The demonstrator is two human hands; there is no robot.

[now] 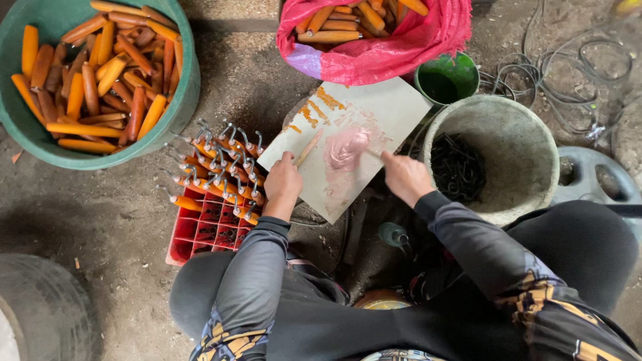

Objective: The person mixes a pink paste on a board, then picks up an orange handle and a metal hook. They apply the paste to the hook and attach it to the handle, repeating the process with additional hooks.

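Note:
A pale flat board (388, 110) lies tilted in front of me, with a blob of pink paste (345, 148) near its middle and orange smears at its upper edge. My left hand (283, 182) rests on the board's left edge and holds a thin wooden stick (308, 148) that points toward the paste. At the paste's right side, my right hand (405, 176) grips a small stick whose tip is in the paste.
A red crate (200, 234) holds several orange handles with metal hooks (221, 167). A green tub (100, 73) and a pink bag (374, 40) hold plain orange handles. A white bucket (495, 157) contains dark hooks; a small green pot (447, 77) stands behind it. Wires lie at right.

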